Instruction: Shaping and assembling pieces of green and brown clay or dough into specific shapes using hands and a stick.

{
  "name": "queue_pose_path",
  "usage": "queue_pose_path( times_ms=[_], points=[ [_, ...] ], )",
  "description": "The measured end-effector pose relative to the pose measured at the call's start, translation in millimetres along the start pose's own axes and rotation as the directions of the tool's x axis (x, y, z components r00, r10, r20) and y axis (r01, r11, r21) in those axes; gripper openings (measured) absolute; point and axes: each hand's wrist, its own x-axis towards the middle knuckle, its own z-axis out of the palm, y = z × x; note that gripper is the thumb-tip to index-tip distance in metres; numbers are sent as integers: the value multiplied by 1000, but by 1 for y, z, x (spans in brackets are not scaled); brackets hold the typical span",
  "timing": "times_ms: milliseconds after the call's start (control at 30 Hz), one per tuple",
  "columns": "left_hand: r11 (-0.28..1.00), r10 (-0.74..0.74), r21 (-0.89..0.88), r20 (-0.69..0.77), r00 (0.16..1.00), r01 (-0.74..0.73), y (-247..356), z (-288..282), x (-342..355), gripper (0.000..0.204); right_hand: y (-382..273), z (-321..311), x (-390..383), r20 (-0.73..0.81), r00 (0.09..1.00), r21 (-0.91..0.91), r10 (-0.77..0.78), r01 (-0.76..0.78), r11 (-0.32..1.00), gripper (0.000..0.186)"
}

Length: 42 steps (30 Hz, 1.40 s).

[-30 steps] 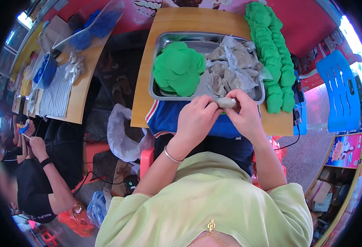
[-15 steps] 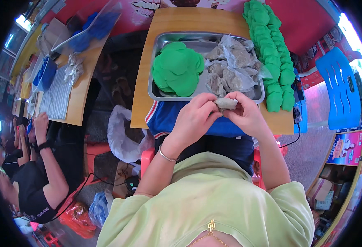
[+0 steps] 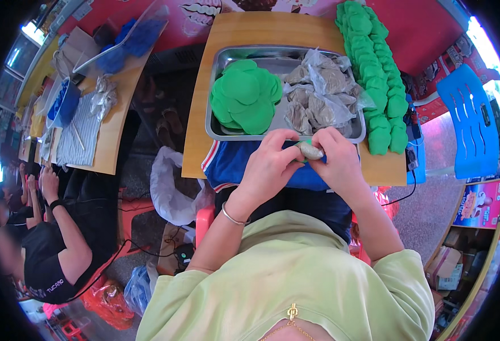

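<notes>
My left hand (image 3: 270, 165) and my right hand (image 3: 336, 159) meet at the front edge of the metal tray (image 3: 221, 135). Between their fingertips is a small grey-brown lump (image 3: 311, 151), with a bit of green showing along its edge; both hands pinch it. On the tray's left side lies a loose pile of flat green discs (image 3: 246, 96). Crumpled clear plastic bags of grey-brown stuff (image 3: 325, 85) fill the right side. Under my hands, a blue cloth (image 3: 235, 162) hangs at the table's front edge.
Rows of puffy green pieces (image 3: 377, 85) run along the right edge of the wooden table (image 3: 261, 25). A blue plastic chair (image 3: 468, 122) stands at the right. To the left, a co-worker (image 3: 57, 244) sits at another table (image 3: 105, 153) with a blue-filled basin (image 3: 63, 105).
The lump has turned between my fingers, and green now shows beside it. My hands stay nearly in place. The co-worker's hand has dropped lower and further left.
</notes>
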Motion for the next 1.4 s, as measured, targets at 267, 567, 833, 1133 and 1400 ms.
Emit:
queue_pose_path(
  times_ms=[267, 567, 833, 1133, 1400],
  points=[
    [978, -49, -197, 71, 996, 62, -8, 6, -2, 17, 10, -4, -3, 110, 975, 194, -194, 170, 966, 28],
    [987, -63, -141, 119, 991, 79, -16, 20, -6, 15, 23, -5, -22, 226, 958, 156, -174, 141, 978, 26],
    [947, -232, -181, 176, 957, 264, -14, 18, -4, 12, 24, 2, -22, 201, 963, -62, -178, 194, 979, 28],
    [982, -185, -20, 150, 971, 190, -20, 18, -6, 9, 22, 3, -22, 187, 962, -36, -200, 210, 977, 27],
    [967, -109, -210, 159, 981, 141, -19, 16, -4, 8, 21, 3, -20, 260, 943, 0, -207, 214, 977, 20]
  ],
)
